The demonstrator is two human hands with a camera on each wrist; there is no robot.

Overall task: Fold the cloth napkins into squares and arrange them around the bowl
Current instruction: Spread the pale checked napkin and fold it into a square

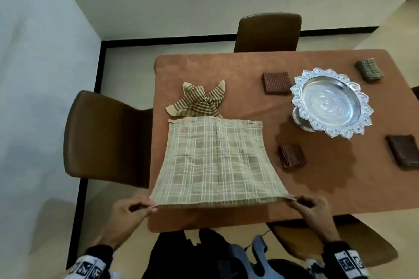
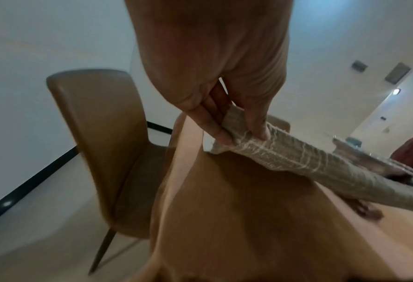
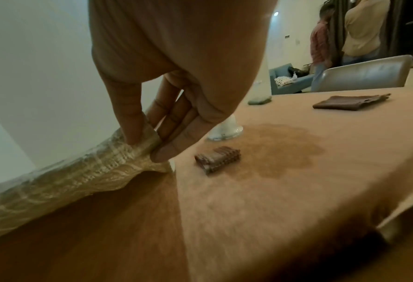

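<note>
Head view: beige plaid napkin (image 1: 215, 161) spread out, far edge lying on the brown table (image 1: 249, 206), near edge lifted and stretched between left hand (image 1: 133, 208) and right hand (image 1: 310, 206), each pinching a near corner; silver bowl (image 1: 332, 104) stands far right with four folded napkins around it, a loose striped napkin (image 1: 199, 101) just beyond the plaid one. Left wrist view: thumb and fingers (image 2: 258, 126) clamp the plaid corner above the table's left edge, a chair (image 2: 99, 133) beside. Right wrist view: right-hand fingers (image 3: 133, 122) pinch the other corner, a small folded brown napkin (image 3: 217, 159) near
</note>
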